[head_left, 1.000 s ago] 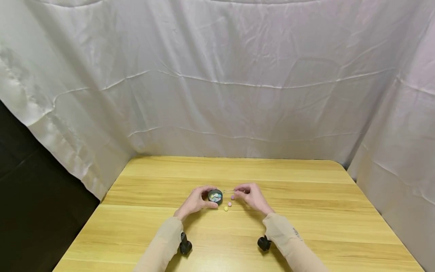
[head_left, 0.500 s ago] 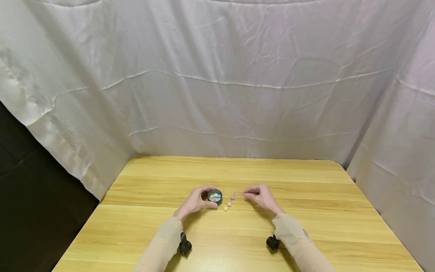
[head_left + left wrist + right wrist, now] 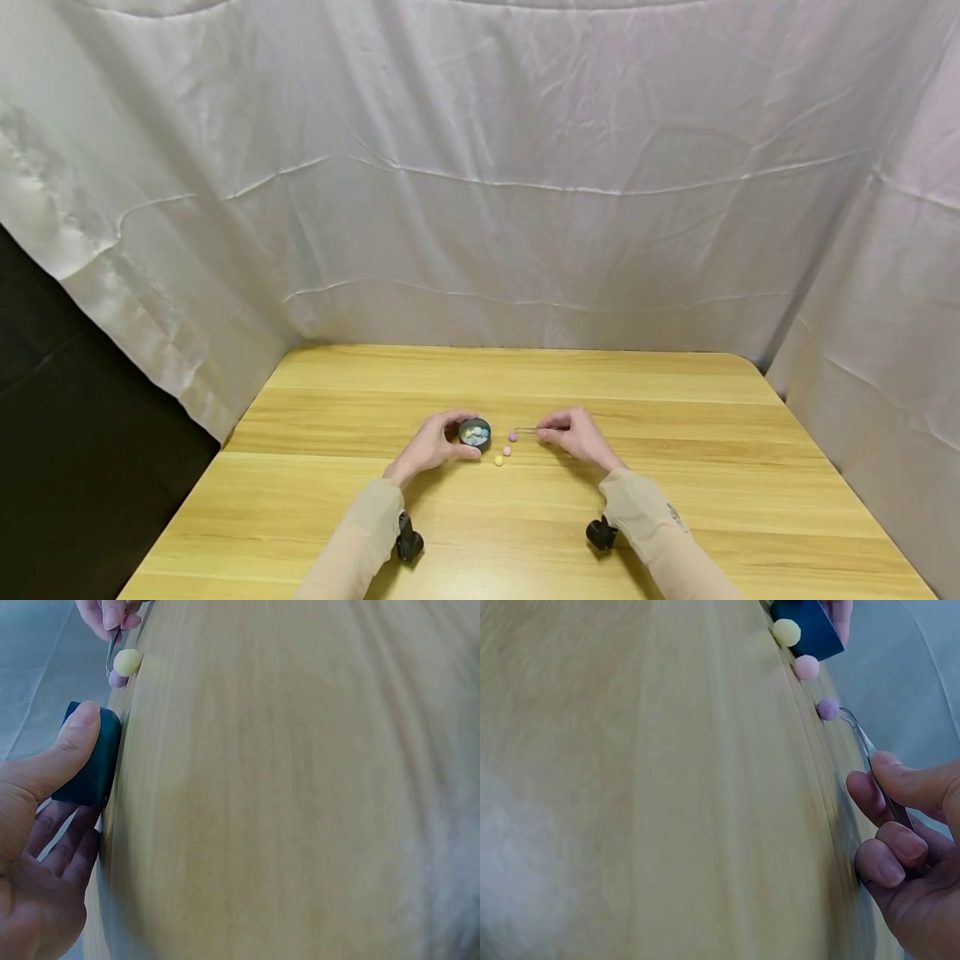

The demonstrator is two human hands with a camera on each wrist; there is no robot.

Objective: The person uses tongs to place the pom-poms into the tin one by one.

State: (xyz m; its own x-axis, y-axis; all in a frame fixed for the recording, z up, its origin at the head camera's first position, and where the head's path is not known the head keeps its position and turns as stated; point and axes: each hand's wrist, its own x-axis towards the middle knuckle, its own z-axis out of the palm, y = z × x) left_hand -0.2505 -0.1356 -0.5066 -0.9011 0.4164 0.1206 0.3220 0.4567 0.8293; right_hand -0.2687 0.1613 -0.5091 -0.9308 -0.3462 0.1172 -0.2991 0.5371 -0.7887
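My left hand (image 3: 435, 442) holds a small dark round dish (image 3: 464, 446) by its sides, thumb in front and fingers behind. Several pastel balls (image 3: 476, 434) lie inside it. In my right hand (image 3: 576, 435) is a pair of metal tweezers (image 3: 864, 742) with bent tips, pinched between thumb and fingers. The tips are right at a purple ball (image 3: 828, 708) on the table. A pink ball (image 3: 807, 667) and a yellow ball (image 3: 787, 632) sit between the purple one and the dish, in a slanting row.
The wooden table (image 3: 510, 533) stretches around both hands. A pale curtain (image 3: 480, 208) hangs along its back and sides, with dark cloth (image 3: 90, 450) at the left. Black wrist cameras (image 3: 409, 542) sit under both sleeves.
My right hand with the tweezers has drawn back rightward from beside the dish, and the tips now meet the purple ball. The left hand and dish stay nearly still.
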